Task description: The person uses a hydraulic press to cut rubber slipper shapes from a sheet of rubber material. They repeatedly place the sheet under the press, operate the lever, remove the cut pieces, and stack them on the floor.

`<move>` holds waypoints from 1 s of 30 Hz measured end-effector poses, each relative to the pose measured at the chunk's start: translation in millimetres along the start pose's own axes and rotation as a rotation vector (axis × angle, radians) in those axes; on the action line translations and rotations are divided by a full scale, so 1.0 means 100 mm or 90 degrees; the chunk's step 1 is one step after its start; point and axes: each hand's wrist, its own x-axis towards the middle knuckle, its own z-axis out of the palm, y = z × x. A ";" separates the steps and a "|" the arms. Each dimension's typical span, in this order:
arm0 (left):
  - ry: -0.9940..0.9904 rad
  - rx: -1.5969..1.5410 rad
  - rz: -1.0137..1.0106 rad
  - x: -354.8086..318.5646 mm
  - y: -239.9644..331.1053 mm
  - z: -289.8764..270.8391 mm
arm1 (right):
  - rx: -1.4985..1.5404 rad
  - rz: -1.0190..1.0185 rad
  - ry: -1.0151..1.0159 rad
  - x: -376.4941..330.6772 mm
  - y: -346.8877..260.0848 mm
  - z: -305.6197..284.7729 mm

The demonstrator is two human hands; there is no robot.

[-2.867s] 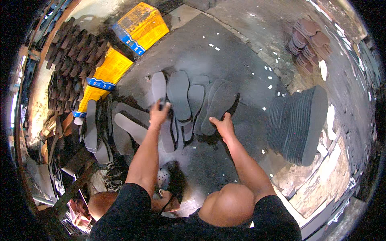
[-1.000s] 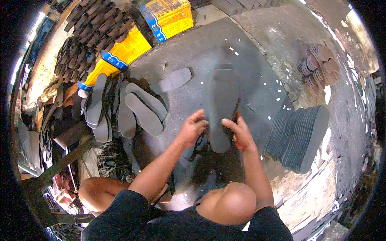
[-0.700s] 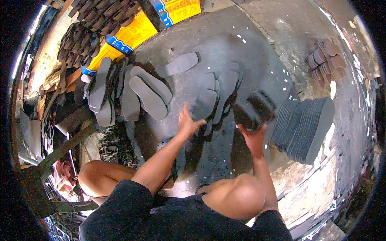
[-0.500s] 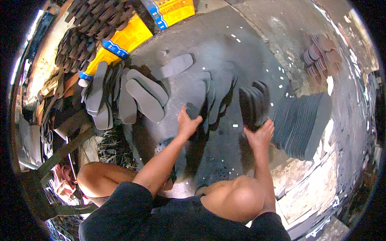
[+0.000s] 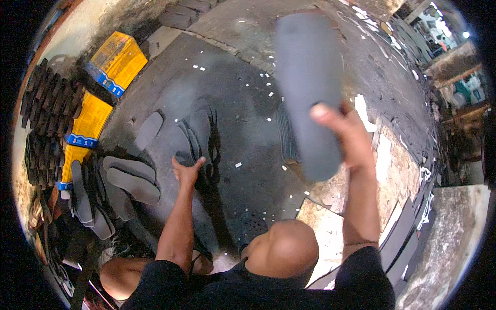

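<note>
— So, what is the right hand [image 5: 347,138] doing?
— It is wrapped tight around a big grey sole sheet [image 5: 309,88]; the fingers grip near the low end, and most of the sheet sticks up and away above the grip; its long side runs up from the hand.
— And the left hand [image 5: 187,170]?
— It is spread wide with nothing in it; it hovers just over a bunch of grey soles [image 5: 195,135] lying on the dark floor [image 5: 243,113]; the bunch sits right past the fingertips, long way pointing away from the person.
— Which hand is closer to that bunch?
— The left one, by far; the right is well off to the side, up high; a stack of soles [image 5: 288,135] lies below its sheet.
</note>
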 end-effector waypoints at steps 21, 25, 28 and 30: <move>0.026 -0.126 0.149 -0.29 0.53 -0.17 | -0.196 0.063 0.272 0.30 0.45 -0.93; 0.035 -0.060 0.236 -0.30 0.60 -0.04 | -0.287 -0.017 0.242 0.19 0.31 -0.99; 0.054 0.022 0.253 -0.42 0.69 0.19 | -0.364 -0.205 0.355 -0.10 0.13 -0.80; 0.024 0.113 0.236 -0.40 0.69 0.24 | -0.313 -0.378 0.381 -0.33 0.12 -0.53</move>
